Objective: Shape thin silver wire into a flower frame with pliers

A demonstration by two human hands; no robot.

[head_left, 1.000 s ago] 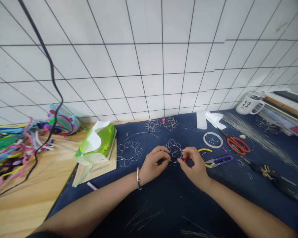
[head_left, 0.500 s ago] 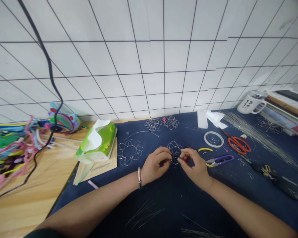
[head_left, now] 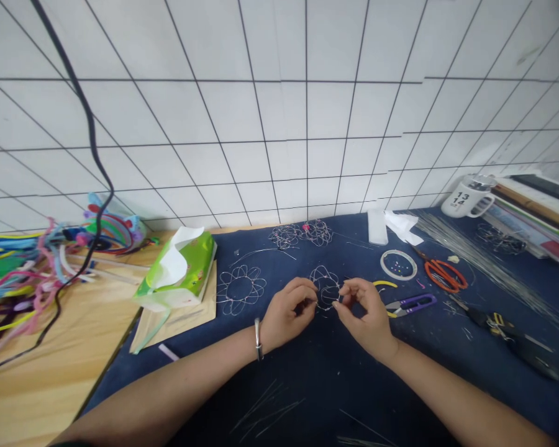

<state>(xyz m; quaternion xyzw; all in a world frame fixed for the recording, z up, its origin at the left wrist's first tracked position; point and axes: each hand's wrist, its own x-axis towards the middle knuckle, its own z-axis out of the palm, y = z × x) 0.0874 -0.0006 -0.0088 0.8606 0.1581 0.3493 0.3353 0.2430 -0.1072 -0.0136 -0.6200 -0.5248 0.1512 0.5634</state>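
Note:
A looped wire flower frame is between my hands above the dark blue cloth. My left hand pinches its left side with thumb and fingers. On the other side, my right hand pinches the rim, thumb and forefinger close together. The fingers hide part of the wire. A finished-looking flat wire flower with several petal loops lies to the left of my left hand. Beyond the hands, two rounded wire shapes sit near the wall, with a red spot between them.
Right of my hands lie purple snips, orange-handled scissors, black pliers and a white ring dish with beads. Straight wires and a mug are farther back. A green tissue pack and pipe cleaners lie left.
My hands have drawn slightly apart, showing more of the wire frame between them. The whole view has shifted a little. Both hands keep their pinch.

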